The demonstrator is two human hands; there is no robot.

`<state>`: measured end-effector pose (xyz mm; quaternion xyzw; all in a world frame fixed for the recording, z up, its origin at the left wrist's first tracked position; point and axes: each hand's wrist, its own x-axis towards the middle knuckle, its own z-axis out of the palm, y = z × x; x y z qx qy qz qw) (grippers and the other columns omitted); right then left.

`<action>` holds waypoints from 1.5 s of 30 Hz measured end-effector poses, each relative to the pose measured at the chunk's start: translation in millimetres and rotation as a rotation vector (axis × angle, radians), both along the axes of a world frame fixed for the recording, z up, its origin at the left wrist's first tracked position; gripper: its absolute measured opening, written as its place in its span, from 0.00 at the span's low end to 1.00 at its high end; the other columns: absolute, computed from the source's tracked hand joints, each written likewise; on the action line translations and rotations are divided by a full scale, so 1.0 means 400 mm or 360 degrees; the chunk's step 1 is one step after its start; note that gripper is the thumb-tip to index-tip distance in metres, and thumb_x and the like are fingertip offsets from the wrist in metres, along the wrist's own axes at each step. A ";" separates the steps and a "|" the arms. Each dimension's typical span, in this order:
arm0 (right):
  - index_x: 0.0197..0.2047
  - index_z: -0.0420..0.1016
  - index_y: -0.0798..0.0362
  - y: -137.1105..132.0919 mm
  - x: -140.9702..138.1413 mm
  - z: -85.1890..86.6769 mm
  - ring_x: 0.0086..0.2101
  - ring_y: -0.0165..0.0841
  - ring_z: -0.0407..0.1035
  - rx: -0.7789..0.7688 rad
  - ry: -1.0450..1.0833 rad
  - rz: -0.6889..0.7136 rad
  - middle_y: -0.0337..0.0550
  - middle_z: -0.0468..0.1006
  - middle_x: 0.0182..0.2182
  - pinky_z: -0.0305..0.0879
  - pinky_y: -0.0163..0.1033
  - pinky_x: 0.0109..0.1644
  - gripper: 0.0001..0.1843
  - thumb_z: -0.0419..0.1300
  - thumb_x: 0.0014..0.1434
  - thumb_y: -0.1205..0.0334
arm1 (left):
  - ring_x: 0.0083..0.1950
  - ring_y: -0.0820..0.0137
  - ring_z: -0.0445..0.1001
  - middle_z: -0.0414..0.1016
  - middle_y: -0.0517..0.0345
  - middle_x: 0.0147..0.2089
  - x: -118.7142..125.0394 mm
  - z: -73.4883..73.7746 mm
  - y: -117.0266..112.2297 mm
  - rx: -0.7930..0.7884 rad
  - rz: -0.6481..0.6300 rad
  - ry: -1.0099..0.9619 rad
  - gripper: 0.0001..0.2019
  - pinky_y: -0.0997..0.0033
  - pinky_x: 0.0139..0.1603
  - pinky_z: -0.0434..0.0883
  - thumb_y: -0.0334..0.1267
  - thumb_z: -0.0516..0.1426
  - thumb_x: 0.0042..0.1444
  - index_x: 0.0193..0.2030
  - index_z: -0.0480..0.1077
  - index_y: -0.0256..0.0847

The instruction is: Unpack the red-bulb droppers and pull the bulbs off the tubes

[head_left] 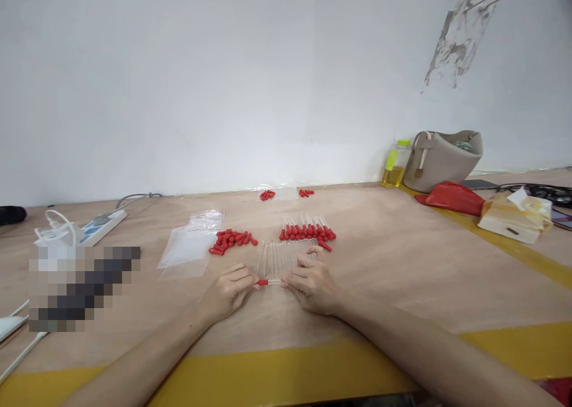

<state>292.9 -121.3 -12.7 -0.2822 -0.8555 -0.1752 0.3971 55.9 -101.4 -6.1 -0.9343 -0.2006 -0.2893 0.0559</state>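
My left hand (230,289) pinches a red rubber dropper bulb (263,282). My right hand (313,280) is closed on a clear glass dropper tube (274,282), which lies level between the hands with its left end at the bulb. How far the tube sits inside the bulb is hidden. Just beyond my hands is a row of bare glass tubes (279,255). Behind them lie several droppers with red bulbs fitted (307,232), bulbs toward me. One loose red bulb (325,246) rests near my right fingers. To the left is a pile of loose red bulbs (230,240).
Clear zip bags (190,243) lie left of the bulb pile. Small red bulb groups (267,195) sit by the wall. A power strip (105,225) is at left. At right are a bottle (395,164), a grey bag (444,159), a red pouch (451,198) and tissues (516,216).
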 end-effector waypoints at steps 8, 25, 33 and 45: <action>0.24 0.66 0.53 -0.006 0.007 0.018 0.27 0.26 0.55 0.0117 -0.0127 0.0014 0.32 0.69 0.18 0.41 0.42 0.48 0.13 0.50 0.60 0.64 | 0.29 0.72 0.64 0.71 0.57 0.28 0.013 0.002 -0.004 0.0060 -0.0036 -0.0015 0.08 0.72 0.31 0.64 0.26 0.48 0.57 0.37 0.66 0.38; 0.41 0.73 0.53 0.043 0.020 0.042 0.31 0.30 0.64 -0.0385 0.0289 -0.0395 0.41 0.77 0.30 0.48 0.39 0.41 0.12 0.49 0.59 0.65 | 0.42 0.67 0.66 0.63 0.52 0.39 -0.087 0.023 0.060 -0.0166 0.1077 -0.0638 0.15 0.68 0.38 0.68 0.37 0.47 0.57 0.48 0.68 0.39; 0.25 0.70 0.55 0.076 -0.086 0.048 0.28 0.31 0.62 -0.0150 -0.0187 -0.0368 0.42 0.74 0.23 0.46 0.42 0.41 0.11 0.50 0.56 0.69 | 0.39 0.66 0.68 0.70 0.55 0.38 -0.036 0.097 0.112 -0.0189 0.0990 -0.0170 0.10 0.68 0.37 0.64 0.39 0.51 0.55 0.43 0.65 0.40; 0.28 0.72 0.55 0.077 -0.147 -0.005 0.34 0.33 0.63 -0.0382 -0.0153 -0.0369 0.43 0.73 0.27 0.48 0.44 0.46 0.08 0.54 0.55 0.62 | 0.40 0.63 0.67 0.72 0.54 0.34 0.024 0.073 0.226 0.0012 0.0982 0.0276 0.11 0.61 0.42 0.55 0.43 0.50 0.56 0.30 0.71 0.42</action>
